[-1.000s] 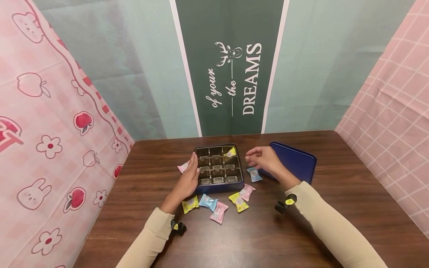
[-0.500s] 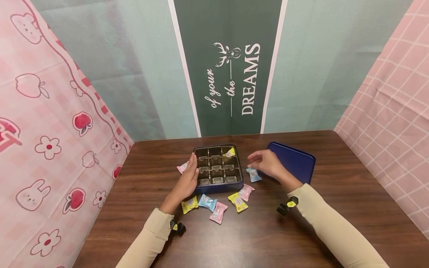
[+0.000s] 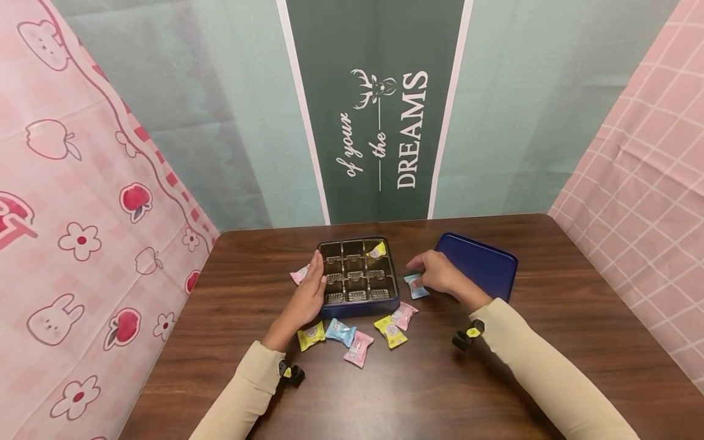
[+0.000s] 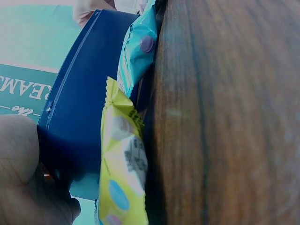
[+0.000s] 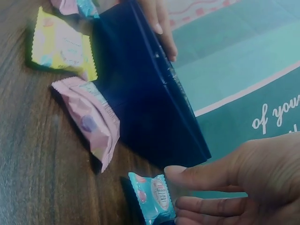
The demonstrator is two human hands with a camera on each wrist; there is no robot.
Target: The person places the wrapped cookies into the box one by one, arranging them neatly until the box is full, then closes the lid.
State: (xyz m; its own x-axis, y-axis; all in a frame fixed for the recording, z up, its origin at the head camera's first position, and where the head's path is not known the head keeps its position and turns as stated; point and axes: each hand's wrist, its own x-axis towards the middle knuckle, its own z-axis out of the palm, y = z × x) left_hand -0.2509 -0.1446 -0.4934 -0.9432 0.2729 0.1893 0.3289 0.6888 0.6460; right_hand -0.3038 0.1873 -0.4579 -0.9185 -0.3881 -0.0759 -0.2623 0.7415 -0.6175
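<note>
My left hand (image 3: 309,290) rests with straight fingers along the left side of a dark blue square tin (image 3: 363,310). The tin's divided black insert shows, with a yellow wrapped candy (image 3: 377,250) in its far right compartment. My right hand (image 3: 437,272) is at a blue wrapped candy (image 3: 416,286) lying just right of the tin. In the right wrist view, the thumb (image 5: 180,174) is right at the top corner of that candy, with a gap between it and the other fingers.
Before the tin lie a yellow candy (image 3: 311,336), a blue candy (image 3: 341,332), a pink candy (image 3: 360,349), another yellow candy (image 3: 391,332) and another pink candy (image 3: 404,316). A pink candy (image 3: 299,275) lies left of the tin. The blue lid (image 3: 484,263) lies behind my right hand.
My right hand has lowered toward the blue candy right of the tin, its fingers now bent down over it. The left hand and the tin have stayed in place.
</note>
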